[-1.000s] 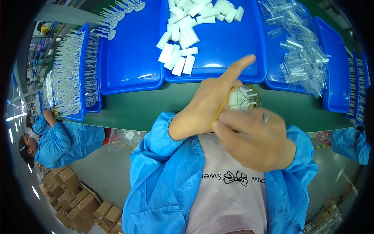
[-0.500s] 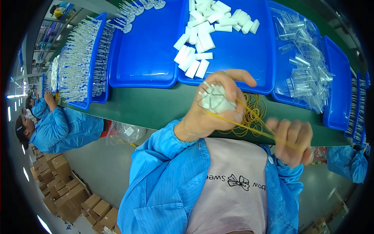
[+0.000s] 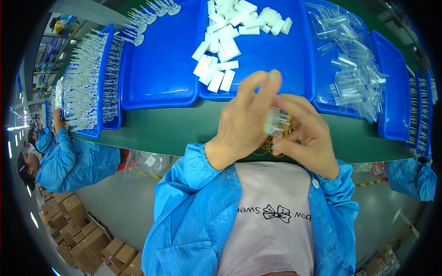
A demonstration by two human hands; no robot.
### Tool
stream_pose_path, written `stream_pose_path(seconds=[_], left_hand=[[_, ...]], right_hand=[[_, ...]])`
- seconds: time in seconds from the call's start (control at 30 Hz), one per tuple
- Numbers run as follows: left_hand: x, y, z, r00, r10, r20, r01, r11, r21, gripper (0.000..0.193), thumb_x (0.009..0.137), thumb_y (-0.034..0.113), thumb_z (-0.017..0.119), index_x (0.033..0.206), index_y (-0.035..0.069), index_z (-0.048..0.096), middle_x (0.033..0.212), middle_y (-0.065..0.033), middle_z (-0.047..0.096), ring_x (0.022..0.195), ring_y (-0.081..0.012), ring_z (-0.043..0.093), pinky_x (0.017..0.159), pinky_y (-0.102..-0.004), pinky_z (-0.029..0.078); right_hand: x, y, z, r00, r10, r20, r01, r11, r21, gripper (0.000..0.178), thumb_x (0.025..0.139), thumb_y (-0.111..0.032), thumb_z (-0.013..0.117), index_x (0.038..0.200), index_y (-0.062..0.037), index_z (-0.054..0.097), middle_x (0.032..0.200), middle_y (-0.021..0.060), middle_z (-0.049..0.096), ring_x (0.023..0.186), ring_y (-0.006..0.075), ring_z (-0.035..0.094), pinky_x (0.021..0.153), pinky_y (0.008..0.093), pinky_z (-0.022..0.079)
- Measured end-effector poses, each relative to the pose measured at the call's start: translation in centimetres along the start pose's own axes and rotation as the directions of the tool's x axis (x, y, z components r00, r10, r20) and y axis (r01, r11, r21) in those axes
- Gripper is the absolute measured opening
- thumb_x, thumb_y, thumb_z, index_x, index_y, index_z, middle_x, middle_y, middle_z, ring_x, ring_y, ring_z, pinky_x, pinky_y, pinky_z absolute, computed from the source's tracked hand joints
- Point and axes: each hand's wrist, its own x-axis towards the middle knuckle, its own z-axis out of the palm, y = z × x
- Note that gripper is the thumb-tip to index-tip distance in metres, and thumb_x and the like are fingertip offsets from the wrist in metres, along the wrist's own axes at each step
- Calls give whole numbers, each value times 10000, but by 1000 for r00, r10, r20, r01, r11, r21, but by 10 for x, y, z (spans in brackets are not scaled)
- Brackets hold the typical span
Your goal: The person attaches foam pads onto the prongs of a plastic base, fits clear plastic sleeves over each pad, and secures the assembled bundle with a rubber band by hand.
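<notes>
My left hand [image 3: 239,122] is closed round a small bundle of white stick-like parts [image 3: 275,123], its index finger raised over the top. Thin pale ends poke out of the bundle toward the right. Against the bundle's right side, my right hand [image 3: 311,133] is curled with thumb and fingers at a yellow rubber band [image 3: 290,117] that runs round the bundle. Both hands are partly blurred, and the fingers hide much of the bundle. Beneath them, a heap of loose yellow rubber bands [image 3: 264,149] lies on the green table, mostly covered by the hands.
Beyond my hands stand a blue tray [image 3: 271,87] of white blocks [image 3: 225,43], a tray of clear plastic sleeves [image 3: 357,87] and a blue tray [image 3: 161,87] with white stemmed pieces [image 3: 145,20]. Upright stemmed parts [image 3: 85,83] fill a left rack. A co-worker [image 3: 76,158] works at left.
My right hand has come in from the lower right, where it held the rubber band stretched, and now meets the bundle. The bundle has turned in my left hand. The view has shifted slightly.
</notes>
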Motion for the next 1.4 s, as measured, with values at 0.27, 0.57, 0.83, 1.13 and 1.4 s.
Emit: stream_pose_path(seconds=[0.27, 0.57, 0.83, 1.13, 1.4], left_hand=[[-2, 2, 1, 994, 29, 105, -12, 987, -159, 860, 609, 17, 716, 1375, 98, 334, 1288, -156, 400, 995, -309, 556, 784, -371, 498], [3, 4, -24, 819, -381, 429, 560, 369, -741, 825, 732, 64, 679, 1420, 74, 223, 1285, -169, 438, 1143, -253, 480, 979, -366, 369], [0, 5, -21, 912, -371, 176, 346, 464, -816, 833, 652, -14, 734, 1355, 0, 287, 1225, -210, 510, 1154, -270, 515, 1003, -386, 398], [-2, 2, -21, 967, -239, 85, 223, 641, -734, 867, 627, 35, 783, 1344, -10, 297, 1222, -215, 514, 1152, -286, 521, 1004, -392, 401], [1, -2, -19, 966, -208, 153, 240, 502, -831, 924, 616, 95, 826, 1357, 11, 281, 1245, -215, 491, 1177, -295, 495, 1020, -410, 381]], right_hand=[[11, -11, 5, 972, -222, 73, 217, 747, -628, 444, 603, 35, 680, 1015, -79, 563, 1013, 103, 512, 854, 261, 555, 659, 352, 470], [6, -11, 1, 927, -351, 132, 300, 481, -824, 581, 582, -41, 767, 1111, -76, 530, 1092, 120, 505, 962, 289, 530, 734, 349, 448], [13, -13, -29, 991, -133, 5, 132, 983, -125, 742, 640, -212, 786, 1280, -31, 458, 1262, 121, 470, 1112, 232, 493, 924, 366, 409], [20, -5, -18, 974, -227, -17, 223, 965, -138, 681, 634, -97, 743, 1249, 2, 467, 1196, 147, 527, 1058, 246, 553, 915, 347, 449], [13, -2, -23, 930, -361, 62, 360, 869, -340, 729, 624, -131, 751, 1249, 30, 412, 1197, 182, 502, 1099, 254, 514, 918, 363, 410]])
